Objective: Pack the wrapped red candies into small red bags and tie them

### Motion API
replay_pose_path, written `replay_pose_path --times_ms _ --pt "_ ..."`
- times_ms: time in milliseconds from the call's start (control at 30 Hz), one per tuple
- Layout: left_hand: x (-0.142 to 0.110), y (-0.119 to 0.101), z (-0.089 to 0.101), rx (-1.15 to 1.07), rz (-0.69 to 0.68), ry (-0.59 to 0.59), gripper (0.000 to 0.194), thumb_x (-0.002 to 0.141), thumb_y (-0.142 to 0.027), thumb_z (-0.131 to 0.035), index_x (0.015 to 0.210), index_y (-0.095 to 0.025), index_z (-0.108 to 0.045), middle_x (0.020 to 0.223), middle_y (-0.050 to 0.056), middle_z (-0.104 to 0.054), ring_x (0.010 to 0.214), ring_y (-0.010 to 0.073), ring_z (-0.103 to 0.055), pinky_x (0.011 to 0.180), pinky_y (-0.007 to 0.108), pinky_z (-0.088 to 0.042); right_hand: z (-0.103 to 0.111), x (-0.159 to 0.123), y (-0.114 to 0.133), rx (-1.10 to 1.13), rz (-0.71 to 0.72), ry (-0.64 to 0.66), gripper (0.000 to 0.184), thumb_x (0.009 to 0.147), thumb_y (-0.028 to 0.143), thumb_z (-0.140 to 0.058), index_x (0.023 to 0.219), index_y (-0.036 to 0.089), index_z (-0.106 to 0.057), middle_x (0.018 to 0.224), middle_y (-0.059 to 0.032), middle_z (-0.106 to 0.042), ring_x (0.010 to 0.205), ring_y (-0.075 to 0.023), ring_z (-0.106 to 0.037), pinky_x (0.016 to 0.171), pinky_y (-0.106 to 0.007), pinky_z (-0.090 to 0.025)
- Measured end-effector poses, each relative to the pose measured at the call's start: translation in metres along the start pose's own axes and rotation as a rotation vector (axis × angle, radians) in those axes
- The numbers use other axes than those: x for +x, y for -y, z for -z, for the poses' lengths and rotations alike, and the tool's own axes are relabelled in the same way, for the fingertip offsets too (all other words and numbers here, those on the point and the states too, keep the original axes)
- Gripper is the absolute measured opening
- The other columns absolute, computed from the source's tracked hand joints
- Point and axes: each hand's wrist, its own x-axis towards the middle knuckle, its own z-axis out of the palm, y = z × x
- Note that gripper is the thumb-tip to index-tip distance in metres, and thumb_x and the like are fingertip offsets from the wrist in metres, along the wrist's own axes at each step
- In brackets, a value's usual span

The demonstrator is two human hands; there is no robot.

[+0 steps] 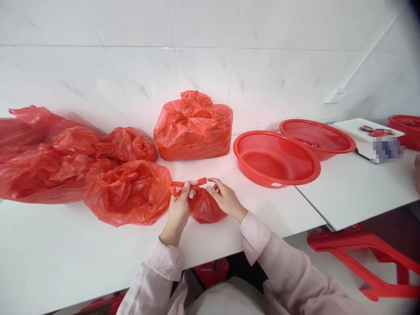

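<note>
Reaching forward over the near edge of the desk with both forearms, in pale pink sleeves, slanted in toward each other. Pinching a twisted strip at the top of a small red bag with the left hand, with the thumb pressed along the front and the fingers curled behind. Holding the right hand opposite, loosely bent, with the index finger arched toward the strip's free end and a narrow gap above the thumb; impossible to tell whether touching strip or bag. Keeping the small red bag between both hands, on the desk, bulging below the strip.

Just left of the left hand, a crumpled red bag, with a larger red heap farther out. Beyond the hands, near the wall, a full red bag. To the right of the right hand, a red basket, then another basket behind.
</note>
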Motion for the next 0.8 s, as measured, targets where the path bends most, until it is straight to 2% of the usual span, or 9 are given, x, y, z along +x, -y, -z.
replay_pose_path --times_ms 100,233,367,500,567,633,667,733,800 --pt "0.0 -0.006 0.001 0.077 0.016 0.087 0.035 0.087 -0.049 -0.059 0.086 -0.017 -0.071 0.06 -0.002 -0.047 0.064 0.014 -0.05 0.073 0.028 -0.046 0.008 0.012 0.014 0.157 0.073 0.005 0.038 0.096 0.047 -0.042 0.12 0.021 -0.056 0.106 -0.006 -0.064 0.092 -0.0155 -0.061 0.082 -0.028 -0.047" --pt "-0.003 -0.01 -0.001 0.157 0.024 0.127 0.036 0.09 -0.049 -0.055 0.082 -0.018 -0.072 0.061 -0.001 -0.055 0.066 0.0156 -0.056 0.076 0.029 -0.047 0.016 0.028 0.029 0.225 0.144 0.047 0.032 0.098 0.041 -0.039 0.081 0.019 -0.055 0.076 0.0002 -0.061 0.072 -0.0126 -0.057 0.072 -0.025 -0.045" --pt "-0.007 -0.004 0.001 0.201 0.013 0.086 0.042 0.093 -0.046 -0.051 0.068 -0.018 -0.071 0.079 0.005 -0.068 0.096 0.0205 -0.062 0.096 0.032 -0.041 0.047 0.036 0.049 0.172 0.141 -0.199 0.03 0.097 0.04 -0.039 0.079 0.019 -0.051 0.076 -0.0008 -0.057 0.07 -0.013 -0.053 0.067 -0.025 -0.042" --pt "-0.01 -0.002 0.006 0.196 0.045 0.093 0.037 0.093 -0.047 -0.052 0.098 -0.016 -0.072 0.088 0.007 -0.073 0.097 0.0229 -0.065 0.094 0.036 -0.046 0.08 0.013 0.073 0.169 0.154 -0.355 0.024 0.096 0.042 -0.045 0.089 0.021 -0.055 0.064 0.003 -0.047 0.058 -0.0119 -0.047 0.056 -0.024 -0.039" --pt "-0.011 -0.004 0.008 0.189 0.05 0.109 0.037 0.092 -0.047 -0.053 0.106 -0.017 -0.07 0.088 0.007 -0.074 0.095 0.0225 -0.066 0.091 0.036 -0.048 0.082 0.0 0.074 0.147 0.175 -0.322 0.021 0.094 0.043 -0.05 0.1 0.023 -0.056 0.067 0.0026 -0.051 0.061 -0.0128 -0.05 0.06 -0.025 -0.042" --pt "-0.01 -0.007 0.007 0.194 0.044 0.141 0.035 0.091 -0.046 -0.055 0.102 -0.017 -0.071 0.088 0.006 -0.074 0.096 0.0222 -0.066 0.092 0.034 -0.048 0.072 -0.006 0.066 0.043 0.259 -0.248 0.026 0.093 0.041 -0.052 0.114 0.024 -0.056 0.093 -0.004 -0.063 0.086 -0.0174 -0.059 0.078 -0.032 -0.048" --pt "-0.01 -0.008 0.006 0.2 0.041 0.163 0.033 0.09 -0.045 -0.056 0.099 -0.017 -0.072 0.088 0.006 -0.074 0.095 0.0222 -0.066 0.093 0.034 -0.048 0.064 -0.006 0.06 -0.03 0.317 -0.2 0.029 0.094 0.04 -0.051 0.118 0.024 -0.055 0.111 -0.0079 -0.062 0.102 -0.0204 -0.058 0.089 -0.036 -0.046" --pt "-0.009 -0.008 0.003 0.213 0.035 0.202 0.032 0.09 -0.045 -0.057 0.092 -0.017 -0.074 0.088 0.006 -0.074 0.094 0.0227 -0.067 0.093 0.034 -0.048 0.046 0.0 0.044 -0.174 0.394 -0.085 0.027 0.097 0.038 -0.044 0.113 0.022 -0.061 0.129 -0.0105 -0.056 0.121 -0.024 -0.049 0.099 -0.041 -0.04" --pt "-0.009 -0.008 0.001 0.229 0.024 0.201 0.033 0.091 -0.044 -0.056 0.089 -0.017 -0.074 0.087 0.007 -0.074 0.093 0.0228 -0.067 0.094 0.035 -0.047 0.033 0.009 0.032 -0.268 0.389 0.023 0.035 0.1 0.037 -0.035 0.091 0.02 -0.065 0.113 -0.0102 -0.063 0.109 -0.0229 -0.055 0.093 -0.04 -0.042"
